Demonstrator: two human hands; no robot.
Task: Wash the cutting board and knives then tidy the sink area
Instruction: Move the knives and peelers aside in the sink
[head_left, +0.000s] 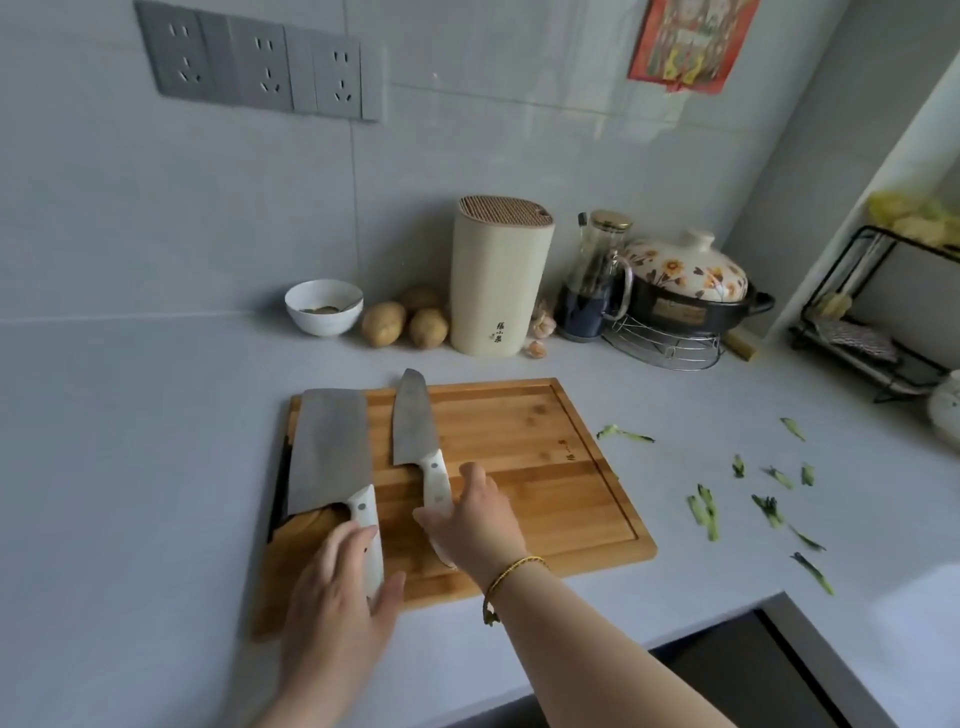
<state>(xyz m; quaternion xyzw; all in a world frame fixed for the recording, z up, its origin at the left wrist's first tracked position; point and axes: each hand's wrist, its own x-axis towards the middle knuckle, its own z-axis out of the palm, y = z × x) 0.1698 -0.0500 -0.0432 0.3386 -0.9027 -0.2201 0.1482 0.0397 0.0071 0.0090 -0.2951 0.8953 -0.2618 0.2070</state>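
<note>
Gathering step: I am gripping cleaver (327, 452) in left hand (337, 592), chef's knife (413, 421) in right hand (475, 519); next move calling for lifting both off cutting board (545, 467)

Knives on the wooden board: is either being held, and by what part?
Left hand grips the broad grey cleaver by its white handle; right hand grips the pointed grey knife by its white handle.

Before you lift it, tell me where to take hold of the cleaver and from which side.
Take the cleaver by its white handle, from the near side. It lies flat on the cutting board, blade pointing away, handle toward you, where the left hand holds it. The blade offers nothing safe to hold.
</note>
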